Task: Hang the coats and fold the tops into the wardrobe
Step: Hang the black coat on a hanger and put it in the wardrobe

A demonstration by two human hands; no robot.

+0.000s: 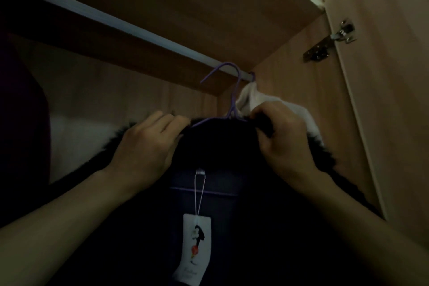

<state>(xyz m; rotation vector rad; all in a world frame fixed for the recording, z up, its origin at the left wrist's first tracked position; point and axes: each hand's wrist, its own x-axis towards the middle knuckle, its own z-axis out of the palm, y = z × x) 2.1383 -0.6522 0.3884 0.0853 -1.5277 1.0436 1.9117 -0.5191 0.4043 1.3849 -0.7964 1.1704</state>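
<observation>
Centre frame: left hand (pixel 144 144) and right hand (pixel 285 137) each grip 1 side of the dark coat (pixel 220 146) collar; purple hanger (pixel 233 100) hook at the rail (pixel 116 23).

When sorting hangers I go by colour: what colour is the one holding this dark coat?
Purple: the hanger, head view.

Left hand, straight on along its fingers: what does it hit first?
Probably the purple hanger neck: the left hand points up-right along the dark coat collar it grips, hanger just ahead. Depth unclear.
</observation>
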